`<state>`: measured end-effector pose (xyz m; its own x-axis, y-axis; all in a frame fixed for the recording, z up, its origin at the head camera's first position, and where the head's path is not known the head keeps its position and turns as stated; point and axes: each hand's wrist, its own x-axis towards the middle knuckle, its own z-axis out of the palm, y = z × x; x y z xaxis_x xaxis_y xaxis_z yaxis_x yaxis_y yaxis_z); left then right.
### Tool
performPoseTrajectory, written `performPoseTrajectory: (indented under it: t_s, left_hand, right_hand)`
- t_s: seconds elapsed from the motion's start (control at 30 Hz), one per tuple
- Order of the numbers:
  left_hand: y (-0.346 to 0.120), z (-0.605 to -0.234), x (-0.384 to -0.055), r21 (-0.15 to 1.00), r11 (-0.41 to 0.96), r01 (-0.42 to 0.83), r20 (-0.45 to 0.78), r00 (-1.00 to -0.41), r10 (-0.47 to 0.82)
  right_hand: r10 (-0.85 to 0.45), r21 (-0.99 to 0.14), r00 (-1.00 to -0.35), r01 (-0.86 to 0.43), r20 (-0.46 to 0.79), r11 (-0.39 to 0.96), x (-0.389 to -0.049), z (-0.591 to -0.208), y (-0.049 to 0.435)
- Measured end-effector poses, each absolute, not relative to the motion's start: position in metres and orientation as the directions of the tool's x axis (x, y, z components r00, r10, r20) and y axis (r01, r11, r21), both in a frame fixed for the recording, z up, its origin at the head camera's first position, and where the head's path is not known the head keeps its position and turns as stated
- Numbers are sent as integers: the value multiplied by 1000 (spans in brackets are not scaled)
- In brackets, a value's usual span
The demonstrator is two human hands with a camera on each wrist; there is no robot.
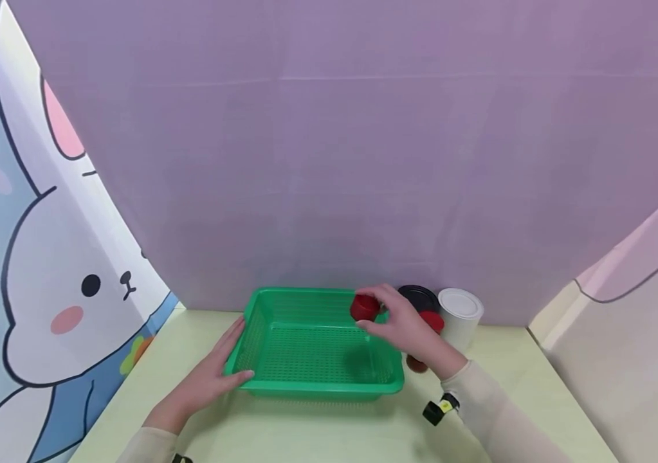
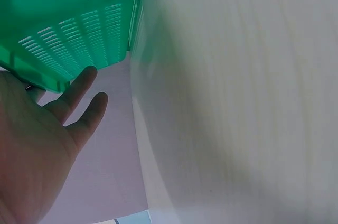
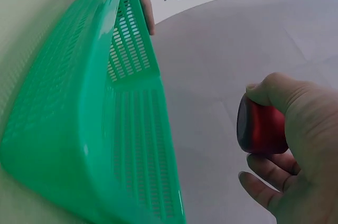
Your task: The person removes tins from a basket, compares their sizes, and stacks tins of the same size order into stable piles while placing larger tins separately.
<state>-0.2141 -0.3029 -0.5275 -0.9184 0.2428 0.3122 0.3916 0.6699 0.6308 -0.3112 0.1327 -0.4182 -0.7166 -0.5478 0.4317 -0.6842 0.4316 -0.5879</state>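
My right hand [image 1: 401,325] holds a small red rounded cylinder [image 1: 365,307] between thumb and fingers, above the right part of a green plastic basket [image 1: 323,388]. In the right wrist view, the cylinder [image 3: 264,126] has a dark flat end and a shiny red side; its exact kind is unclear. My left hand [image 1: 213,376] lies against the basket's left side, thumb at the front left corner and fingers fairly straight along the side. Two fingers [image 2: 87,115] stretch out below the slotted basket wall [image 2: 79,34] in the left wrist view. Nothing lies inside the basket.
Right of the basket stand a white lidded canister [image 1: 460,312], a black-topped container [image 1: 418,297] and a red-topped thing [image 1: 433,320], partly behind my right hand. A brownish round thing [image 1: 417,364] shows below my wrist. A purple cloth backdrop [image 1: 329,161] rises behind the pale table [image 1: 305,437].
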Motion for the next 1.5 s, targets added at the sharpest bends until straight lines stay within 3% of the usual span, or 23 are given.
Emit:
performPoseTrajectory:
  t_s: [0.37, 0.73, 1.5]
  left_hand:
    - [-307, -531, -215, 629, 680, 377, 306, -924, 229]
    - [-307, -529, -214, 629, 673, 390, 317, -919, 236]
    - [-305, -529, -215, 647, 655, 391, 307, -920, 245]
  right_hand:
    - [-448, -554, -713, -701, 540, 449, -308, -430, 166]
    - [-373, -596, -765, -644, 525, 480, -307, -439, 202]
    - [-267, -532, -723, -664, 637, 525, -305, -461, 239]
